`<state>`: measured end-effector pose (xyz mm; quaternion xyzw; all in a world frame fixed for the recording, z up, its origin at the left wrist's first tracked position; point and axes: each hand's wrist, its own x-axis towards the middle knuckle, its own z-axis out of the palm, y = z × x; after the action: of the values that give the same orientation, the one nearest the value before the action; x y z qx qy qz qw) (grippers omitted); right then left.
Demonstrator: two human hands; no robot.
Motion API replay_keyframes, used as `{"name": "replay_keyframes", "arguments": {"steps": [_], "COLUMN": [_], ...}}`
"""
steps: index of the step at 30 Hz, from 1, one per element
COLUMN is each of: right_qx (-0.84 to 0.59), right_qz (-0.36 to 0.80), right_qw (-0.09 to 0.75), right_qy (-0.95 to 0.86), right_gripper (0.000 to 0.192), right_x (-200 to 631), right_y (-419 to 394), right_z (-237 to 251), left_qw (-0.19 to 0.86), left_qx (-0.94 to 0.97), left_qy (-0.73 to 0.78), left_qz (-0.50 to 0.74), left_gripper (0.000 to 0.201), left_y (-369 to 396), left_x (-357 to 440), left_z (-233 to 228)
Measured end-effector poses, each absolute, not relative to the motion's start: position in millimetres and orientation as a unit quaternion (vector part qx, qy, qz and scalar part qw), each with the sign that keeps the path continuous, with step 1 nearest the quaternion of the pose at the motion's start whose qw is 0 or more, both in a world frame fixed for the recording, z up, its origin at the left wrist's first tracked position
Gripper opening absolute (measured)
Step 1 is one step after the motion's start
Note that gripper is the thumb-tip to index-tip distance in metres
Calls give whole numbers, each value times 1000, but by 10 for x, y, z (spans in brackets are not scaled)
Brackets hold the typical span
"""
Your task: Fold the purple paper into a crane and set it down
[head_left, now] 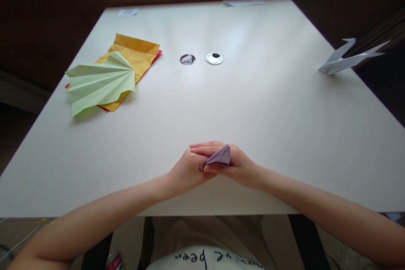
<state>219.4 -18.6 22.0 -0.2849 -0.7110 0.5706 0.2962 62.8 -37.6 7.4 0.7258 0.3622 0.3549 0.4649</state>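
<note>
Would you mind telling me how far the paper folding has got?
Done, by the look of it: a green fan lying on orange sheets, and a white crane at the table's right edge. In hand: both hands pinch a small, partly folded purple piece. Its final shape cannot be told.

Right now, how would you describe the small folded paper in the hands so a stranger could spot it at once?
Start at the white table and go to its near edge, where the left hand and right hand meet. Pinched between them is a small lilac folded paper, pointed like a wedge. It is far smaller than the green pleated fan at far left.
</note>
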Motion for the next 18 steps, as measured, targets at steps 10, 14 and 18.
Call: {"name": "replay_keyframes", "arguments": {"steps": [10, 14, 18], "right_qx": [-254, -247, -246], "right_qz": [588, 604, 653], "right_qw": [333, 316, 278], "right_qy": [-692, -689, -660], "right_gripper": [25, 25, 27], "right_x": [2225, 2251, 2279], "right_y": [-195, -177, -160], "right_z": [214, 232, 259], "left_qw": [603, 656, 660], "left_qx": [651, 611, 602], "left_qy": [360, 356, 360], "left_qz": [290, 263, 268], "left_gripper": [23, 18, 14], "left_y": [-356, -344, -326], "left_x": [622, 635, 641], "left_z": [144, 132, 203]}}
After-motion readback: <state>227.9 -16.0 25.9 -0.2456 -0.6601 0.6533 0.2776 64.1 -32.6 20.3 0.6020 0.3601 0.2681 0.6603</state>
